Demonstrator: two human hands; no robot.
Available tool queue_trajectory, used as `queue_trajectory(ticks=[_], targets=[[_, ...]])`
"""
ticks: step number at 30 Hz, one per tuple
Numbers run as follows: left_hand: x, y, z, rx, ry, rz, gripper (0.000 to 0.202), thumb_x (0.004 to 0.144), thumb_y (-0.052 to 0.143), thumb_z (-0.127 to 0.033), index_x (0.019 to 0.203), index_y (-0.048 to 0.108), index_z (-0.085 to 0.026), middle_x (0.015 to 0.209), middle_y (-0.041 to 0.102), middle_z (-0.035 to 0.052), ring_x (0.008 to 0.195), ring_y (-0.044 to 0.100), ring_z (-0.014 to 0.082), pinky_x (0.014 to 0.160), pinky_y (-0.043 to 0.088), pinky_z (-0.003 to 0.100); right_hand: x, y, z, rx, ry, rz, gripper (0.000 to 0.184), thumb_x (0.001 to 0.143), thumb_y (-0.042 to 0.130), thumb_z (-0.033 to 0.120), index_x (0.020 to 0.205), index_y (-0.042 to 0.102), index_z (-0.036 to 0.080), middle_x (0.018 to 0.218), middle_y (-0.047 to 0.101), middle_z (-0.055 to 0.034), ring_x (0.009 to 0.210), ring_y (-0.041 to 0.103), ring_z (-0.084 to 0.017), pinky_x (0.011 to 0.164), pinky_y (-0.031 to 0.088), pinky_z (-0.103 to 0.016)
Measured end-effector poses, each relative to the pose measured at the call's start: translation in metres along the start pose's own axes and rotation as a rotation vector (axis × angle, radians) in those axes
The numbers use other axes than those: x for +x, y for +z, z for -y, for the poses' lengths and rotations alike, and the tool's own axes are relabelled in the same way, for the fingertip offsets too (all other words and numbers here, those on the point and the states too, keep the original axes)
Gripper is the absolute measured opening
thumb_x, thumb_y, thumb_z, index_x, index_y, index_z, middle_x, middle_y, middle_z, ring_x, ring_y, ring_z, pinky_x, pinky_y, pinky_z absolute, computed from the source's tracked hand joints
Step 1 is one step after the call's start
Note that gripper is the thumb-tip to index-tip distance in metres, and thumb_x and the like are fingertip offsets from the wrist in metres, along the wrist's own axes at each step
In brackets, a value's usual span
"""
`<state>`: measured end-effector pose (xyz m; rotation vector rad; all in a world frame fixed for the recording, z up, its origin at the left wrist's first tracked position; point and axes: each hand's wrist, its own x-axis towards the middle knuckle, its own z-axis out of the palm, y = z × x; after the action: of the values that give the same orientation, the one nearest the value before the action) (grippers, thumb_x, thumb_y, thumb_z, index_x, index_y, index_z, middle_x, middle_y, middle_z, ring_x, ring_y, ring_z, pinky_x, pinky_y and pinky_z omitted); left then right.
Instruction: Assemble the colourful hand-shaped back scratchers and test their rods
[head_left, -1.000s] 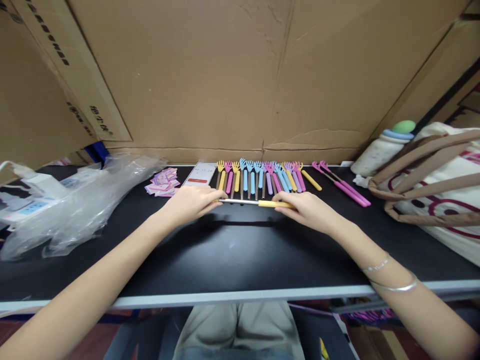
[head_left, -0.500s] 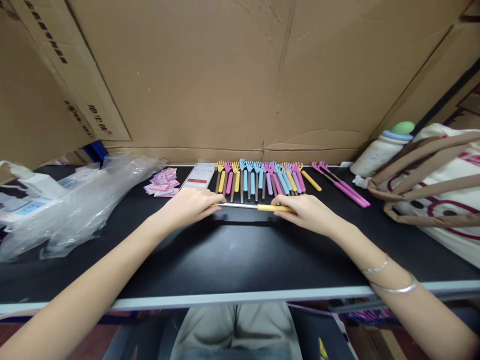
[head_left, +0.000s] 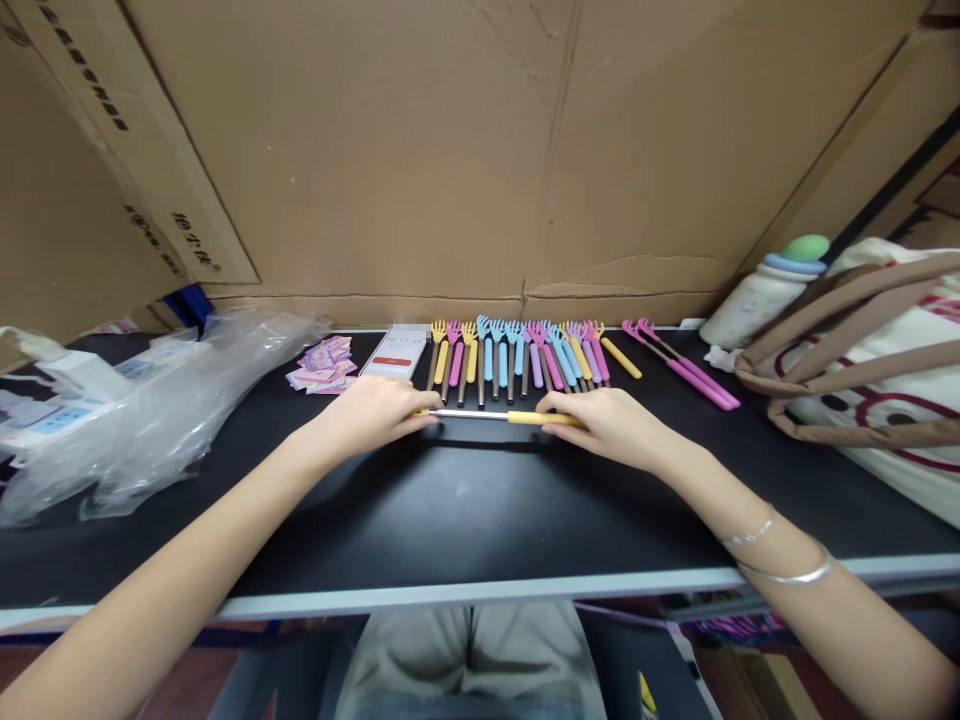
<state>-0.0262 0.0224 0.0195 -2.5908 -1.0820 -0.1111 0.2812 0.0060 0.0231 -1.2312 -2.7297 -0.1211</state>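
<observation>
Just above the black tabletop, a back scratcher with a metal rod and yellow handle lies level between my two hands. My left hand is closed around its left end, hiding most of the yellow head. The yellow handle sits in the fingers of my right hand. Behind it, several hand-shaped heads and metal rods stand in a row with loose handles in yellow, pink, blue and purple. Two pink back scratchers lie together to the right.
A phone and a pile of small printed cards are at the back left. Clear plastic bags partly cover a power strip. A bottle and a cloth bag stand right. A cardboard wall rises behind.
Very little differs. Both hands and the back scratcher appear slightly further left in view, with the same grip; the whole scene has shifted a little too.
</observation>
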Motion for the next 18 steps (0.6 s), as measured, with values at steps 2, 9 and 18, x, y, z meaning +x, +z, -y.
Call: queue_trajectory(ticks=[2, 9, 18], targets=[[0.004, 0.001, 0.002, 0.012, 0.019, -0.017, 0.022, 0.091, 0.046, -0.037, 0.090, 0.063, -0.023, 0.072, 0.067, 0.0009, 0.063, 0.063, 0.0145, 0.049, 0.031, 0.021, 0.000, 0.001, 0.000, -0.014, -0.009, -0.001, 0.019, 0.091, 0.044, 0.036, 0.095, 0.057, 0.023, 0.069, 0.064, 0.0009, 0.059, 0.058, -0.012, 0.055, 0.032, -0.021], [0.027, 0.001, 0.013, 0.179, 0.130, -0.227, 0.024, 0.093, 0.043, -0.032, 0.086, 0.063, -0.020, 0.069, 0.062, 0.0021, 0.066, 0.059, 0.0138, 0.058, 0.036, 0.023, -0.002, 0.000, -0.009, -0.096, 0.001, -0.055, 0.020, 0.091, 0.044, 0.039, 0.096, 0.054, 0.022, 0.063, 0.062, 0.0015, 0.052, 0.055, -0.012, 0.052, 0.030, -0.021], [0.065, -0.012, 0.034, 0.380, 0.230, -0.338, 0.033, 0.097, 0.029, -0.020, 0.095, 0.062, -0.021, 0.077, 0.065, 0.0028, 0.075, 0.056, 0.0149, 0.065, 0.037, 0.028, -0.005, -0.009, -0.017, -0.145, 0.086, -0.152, 0.024, 0.090, 0.043, 0.044, 0.097, 0.053, 0.024, 0.064, 0.061, 0.0026, 0.050, 0.053, -0.013, 0.049, 0.029, -0.022]])
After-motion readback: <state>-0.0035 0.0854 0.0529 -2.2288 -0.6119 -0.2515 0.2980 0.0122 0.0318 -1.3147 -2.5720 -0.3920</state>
